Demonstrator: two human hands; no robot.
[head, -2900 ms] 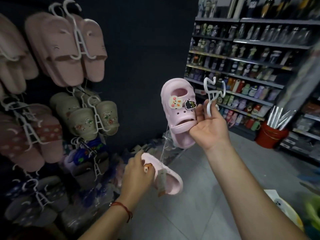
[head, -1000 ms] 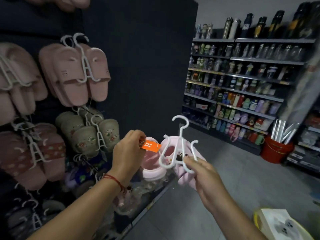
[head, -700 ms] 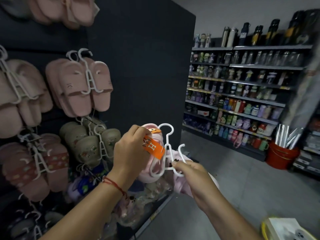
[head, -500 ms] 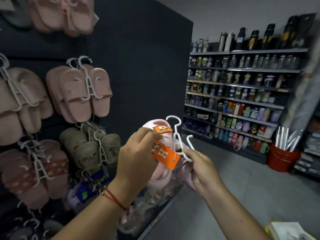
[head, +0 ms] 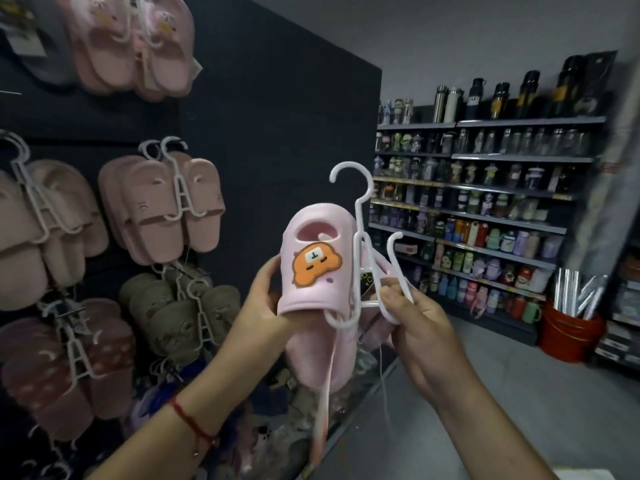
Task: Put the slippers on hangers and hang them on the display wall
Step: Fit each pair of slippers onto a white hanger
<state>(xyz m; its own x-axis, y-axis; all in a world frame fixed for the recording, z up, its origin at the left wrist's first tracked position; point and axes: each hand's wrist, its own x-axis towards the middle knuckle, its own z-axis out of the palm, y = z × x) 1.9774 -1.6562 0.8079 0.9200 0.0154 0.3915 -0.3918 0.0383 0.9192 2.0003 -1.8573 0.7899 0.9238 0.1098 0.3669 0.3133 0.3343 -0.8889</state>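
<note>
Behind the white hanger (head: 367,268), a second pink slipper (head: 372,336) is mostly hidden and blurred. Nearer, the pink slipper (head: 317,268) with an orange bear charm sits threaded on one prong, before the dark display wall (head: 277,133). Curled left hand (head: 263,306) grips its side; right hand (head: 420,327) pinches the hanger's lower frame.

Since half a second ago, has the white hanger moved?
Yes. The white hanger has risen: its hook now tops the second shelf board, having been lower before.
</note>
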